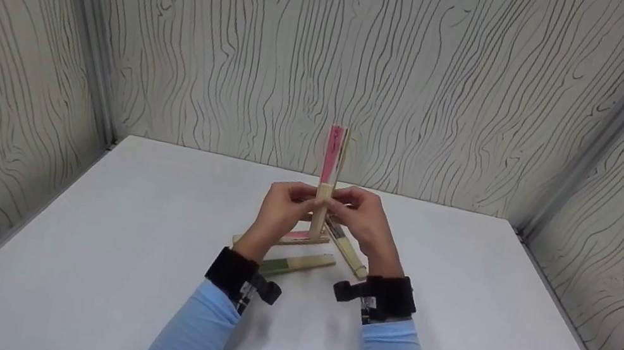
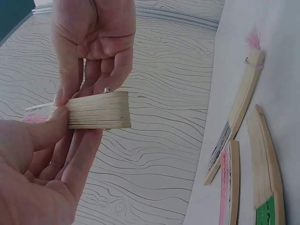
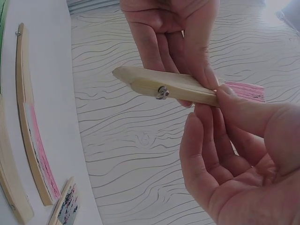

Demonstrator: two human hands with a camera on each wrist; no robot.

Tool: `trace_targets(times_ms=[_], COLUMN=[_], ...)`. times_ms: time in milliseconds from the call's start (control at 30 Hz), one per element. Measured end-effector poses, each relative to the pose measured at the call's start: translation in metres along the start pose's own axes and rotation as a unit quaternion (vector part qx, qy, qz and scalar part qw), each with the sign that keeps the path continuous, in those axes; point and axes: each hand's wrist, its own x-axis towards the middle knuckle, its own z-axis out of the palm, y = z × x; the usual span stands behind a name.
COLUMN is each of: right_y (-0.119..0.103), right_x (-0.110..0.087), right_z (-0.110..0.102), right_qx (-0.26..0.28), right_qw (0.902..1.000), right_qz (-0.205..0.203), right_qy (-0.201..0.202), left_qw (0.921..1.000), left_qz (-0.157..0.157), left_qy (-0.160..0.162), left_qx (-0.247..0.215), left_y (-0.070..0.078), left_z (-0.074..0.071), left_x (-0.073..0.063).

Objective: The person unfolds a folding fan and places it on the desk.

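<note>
A folded folding fan with pink leaf and pale wooden ribs (image 1: 331, 156) stands upright in the head view, held between both hands above the table. My left hand (image 1: 278, 211) pinches its ribs from the left with thumb and fingers. From the right, my right hand (image 1: 367, 218) pinches the same fan, the two thumb tips almost meeting. In the left wrist view the stacked rib ends (image 2: 101, 111) point away from the hands. The right wrist view shows a metal rivet (image 3: 162, 92) near that end.
On the white table (image 1: 145, 248) beneath the hands lie a green folded fan (image 1: 296, 264), another pink folded fan (image 1: 301, 237) and a dark-patterned folded fan (image 1: 348, 252). The last has a pink tassel (image 2: 253, 38). Wood-grain patterned panels (image 1: 282, 54) enclose the table's back and sides.
</note>
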Motion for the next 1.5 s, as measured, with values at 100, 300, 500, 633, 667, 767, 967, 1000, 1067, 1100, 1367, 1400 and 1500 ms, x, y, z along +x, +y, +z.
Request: trace_targets(times_ms=[100, 300, 500, 633, 667, 767, 967, 1000, 1067, 1100, 1367, 1400, 1500], right_y=[-0.001, 0.000, 0.001, 0.003, 0.003, 0.004, 0.007, 0.008, 0.009, 0.010, 0.012, 0.013, 0.013], right_x=[0.001, 0.002, 0.001, 0.002, 0.002, 0.002, 0.004, 0.004, 0.005, 0.005, 0.004, 0.005, 0.005], right_z=[0.000, 0.001, 0.002, 0.002, 0.001, 0.001, -0.003, -0.004, -0.006, -0.007, -0.008, -0.008, -0.008], right_qx=[0.009, 0.021, 0.036, 0.048, 0.050, 0.056, 0.086, 0.090, 0.094, 0.095, 0.103, 0.103, 0.111], right_qw=[0.9999, 0.9996, 0.9989, 0.9983, 0.9983, 0.9980, 0.9954, 0.9950, 0.9944, 0.9942, 0.9931, 0.9929, 0.9917], right_qz=[0.005, 0.017, 0.031, 0.030, 0.029, 0.029, 0.043, 0.045, 0.047, 0.049, 0.055, 0.056, 0.061], right_qy=[0.000, 0.001, 0.005, 0.008, 0.008, 0.007, 0.003, 0.004, 0.006, 0.006, 0.013, 0.016, 0.026], left_qw=[1.0000, 0.9998, 0.9996, 0.9991, 0.9990, 0.9988, 0.9985, 0.9984, 0.9982, 0.9982, 0.9971, 0.9969, 0.9960], left_qz=[-0.003, -0.014, -0.019, -0.022, -0.022, -0.026, -0.033, -0.033, -0.033, -0.032, -0.037, -0.039, -0.048], left_qy=[0.004, 0.009, 0.013, 0.015, 0.015, 0.011, 0.019, 0.021, 0.023, 0.024, 0.037, 0.040, 0.048], left_qx=[-0.007, -0.014, -0.017, -0.033, -0.037, -0.040, -0.040, -0.041, -0.044, -0.045, -0.055, -0.055, -0.059], left_y=[-0.001, -0.002, -0.004, -0.004, -0.005, -0.006, -0.007, -0.007, -0.007, -0.007, -0.010, -0.010, -0.007], left_z=[-0.001, -0.002, -0.001, -0.001, -0.001, 0.000, -0.002, -0.002, -0.002, -0.002, -0.005, -0.005, -0.006], left_x=[0.001, 0.001, 0.001, 0.001, 0.001, 0.002, 0.002, 0.002, 0.003, 0.003, 0.006, 0.006, 0.007])
